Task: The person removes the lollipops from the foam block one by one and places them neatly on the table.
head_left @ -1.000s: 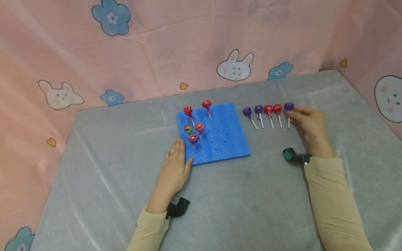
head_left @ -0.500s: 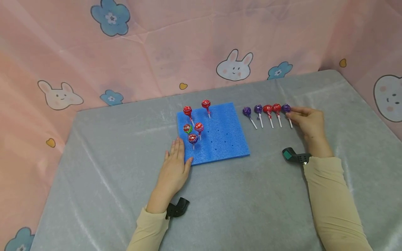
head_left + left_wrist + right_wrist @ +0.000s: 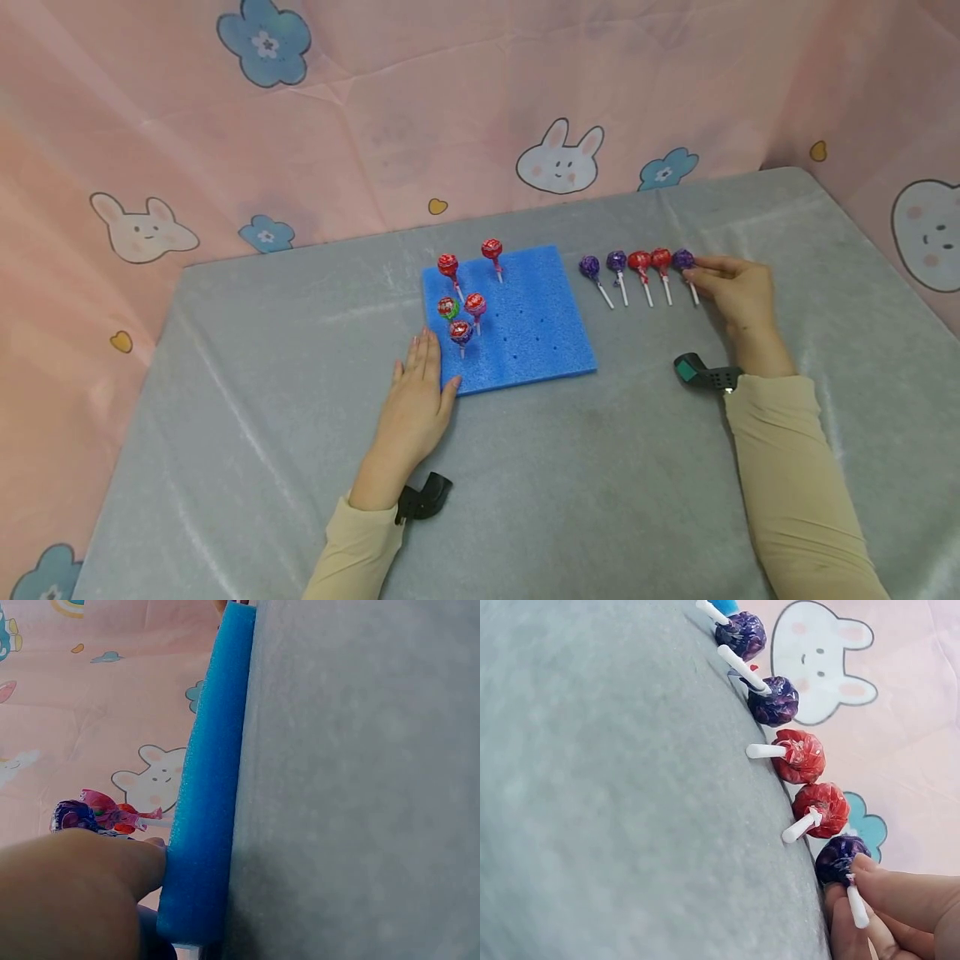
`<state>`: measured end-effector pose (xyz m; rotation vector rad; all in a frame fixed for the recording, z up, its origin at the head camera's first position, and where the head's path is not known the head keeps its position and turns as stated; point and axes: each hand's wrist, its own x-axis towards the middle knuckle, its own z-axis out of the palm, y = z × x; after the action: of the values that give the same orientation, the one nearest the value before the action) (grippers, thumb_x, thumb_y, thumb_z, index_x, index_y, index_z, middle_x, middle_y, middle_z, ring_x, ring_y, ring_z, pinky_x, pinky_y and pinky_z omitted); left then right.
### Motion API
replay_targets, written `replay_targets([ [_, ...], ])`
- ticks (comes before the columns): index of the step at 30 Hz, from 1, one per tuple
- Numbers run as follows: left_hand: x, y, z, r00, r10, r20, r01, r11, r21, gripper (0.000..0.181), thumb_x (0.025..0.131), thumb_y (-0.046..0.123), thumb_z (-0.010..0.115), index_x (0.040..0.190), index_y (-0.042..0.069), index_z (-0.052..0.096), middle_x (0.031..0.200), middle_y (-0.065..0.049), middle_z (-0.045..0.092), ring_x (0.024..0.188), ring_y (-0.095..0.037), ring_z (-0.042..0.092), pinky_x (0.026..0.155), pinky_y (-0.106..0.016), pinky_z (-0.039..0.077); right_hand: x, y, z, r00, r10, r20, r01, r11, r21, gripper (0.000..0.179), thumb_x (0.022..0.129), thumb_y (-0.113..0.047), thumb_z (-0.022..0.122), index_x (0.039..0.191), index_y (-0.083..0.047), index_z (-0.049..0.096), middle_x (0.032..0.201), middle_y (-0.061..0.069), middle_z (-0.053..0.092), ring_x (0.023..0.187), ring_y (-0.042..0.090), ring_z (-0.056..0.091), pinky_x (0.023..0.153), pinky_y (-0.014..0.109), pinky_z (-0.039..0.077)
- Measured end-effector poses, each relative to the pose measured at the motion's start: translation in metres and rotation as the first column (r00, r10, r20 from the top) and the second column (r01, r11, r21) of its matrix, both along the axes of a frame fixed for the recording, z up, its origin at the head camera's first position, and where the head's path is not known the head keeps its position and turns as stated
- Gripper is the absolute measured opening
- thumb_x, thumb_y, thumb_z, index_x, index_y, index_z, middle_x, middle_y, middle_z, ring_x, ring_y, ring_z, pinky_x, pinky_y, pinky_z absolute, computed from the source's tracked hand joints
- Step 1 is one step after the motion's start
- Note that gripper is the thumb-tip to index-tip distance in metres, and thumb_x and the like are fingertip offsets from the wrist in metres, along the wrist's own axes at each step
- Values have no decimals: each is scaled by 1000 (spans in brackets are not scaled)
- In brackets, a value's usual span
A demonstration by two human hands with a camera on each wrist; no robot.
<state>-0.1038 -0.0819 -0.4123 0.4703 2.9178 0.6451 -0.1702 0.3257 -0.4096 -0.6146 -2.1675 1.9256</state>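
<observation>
My left hand (image 3: 412,408) lies with straight fingers along the left edge of a blue foam board (image 3: 547,308), its thumb at the front left corner. Several wrapped lollipops stand upright in the board's left part, among them a red one (image 3: 492,248) and a purple-and-red one (image 3: 461,332). My right hand (image 3: 742,300) pinches a purple lollipop (image 3: 842,859) between thumb and fingers, just below its round head. That lollipop is at the right end of a row on the table, beside a red lollipop (image 3: 661,258). Its white stick points toward me.
Farther left in the row lie another red lollipop (image 3: 640,262) and two purple lollipops, one (image 3: 589,267) nearest the board. Small holes dot the board's right part. A grey cloth covers the table (image 3: 570,483); a pink printed curtain (image 3: 420,108) hangs behind.
My right hand has shifted the purple lollipop slightly left, closer to the red one, and its stick has slanted. Over the last half second both hands stay still.
</observation>
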Motion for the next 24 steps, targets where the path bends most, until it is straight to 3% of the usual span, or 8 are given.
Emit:
replay_targets([
  [4, -1, 0, 1, 1000, 5, -2, -5, 1000, 3, 64, 102, 29, 42, 149, -7, 16, 156, -20, 11, 144, -32, 10, 112, -53, 13, -2, -2, 2, 1000, -11, -7, 11, 1000, -3, 23, 84, -1, 70, 78, -23, 72, 68, -16, 66, 62, -4, 62, 57, 11, 49],
  [7, -1, -1, 1, 1000, 4, -8, -4, 1000, 5, 65, 102, 29, 43, 149, -7, 16, 156, -20, 12, 143, -33, 11, 112, -53, 13, -2, -3, 3, 1000, -18, 12, 17, 999, 49, 24, 84, -2, 71, 78, -25, 71, 67, -18, 65, 64, -5, 62, 59, 11, 50],
  [11, -1, -1, 1, 1000, -1, -16, 1, 1000, 8, 65, 102, 29, 43, 149, -7, 16, 156, -21, 12, 143, -33, 11, 112, -53, 13, -2, -2, 3, 999, -22, 43, 17, 994, 109, 15, 84, -3, 71, 92, -16, 71, 65, -21, 64, 66, -6, 61, 61, 11, 50],
  [16, -1, -1, 0, 1000, 4, -13, -4, 1000, 4, 65, 102, 29, 43, 149, -7, 16, 156, -20, 13, 143, -33, 11, 112, -53, 13, -1, -2, 1, 998, -28, 60, 16, 982, 187, 27, 83, -5, 73, 110, -3, 68, 65, -25, 61, 68, -7, 58, 62, 8, 47],
  [20, 0, -1, 1, 1000, 7, -11, -7, 1000, -4, 65, 102, 30, 43, 149, -7, 16, 156, -20, 13, 143, -33, 12, 112, -53, 13, 1, -2, 1, 999, -47, 22, 44, 993, 108, 18, 82, -1, 72, 97, -11, 72, 66, -21, 63, 65, -5, 60, 61, 8, 48],
  [24, 1, -1, 2, 1000, 5, -10, -5, 1000, -7, 65, 102, 29, 43, 149, -7, 17, 156, -20, 14, 143, -33, 12, 112, -53, 14, 3, -5, 5, 993, -104, -58, 102, 994, -41, 24, 80, 6, 70, 79, -17, 71, 63, -14, 65, 60, -2, 62, 57, 10, 49],
])
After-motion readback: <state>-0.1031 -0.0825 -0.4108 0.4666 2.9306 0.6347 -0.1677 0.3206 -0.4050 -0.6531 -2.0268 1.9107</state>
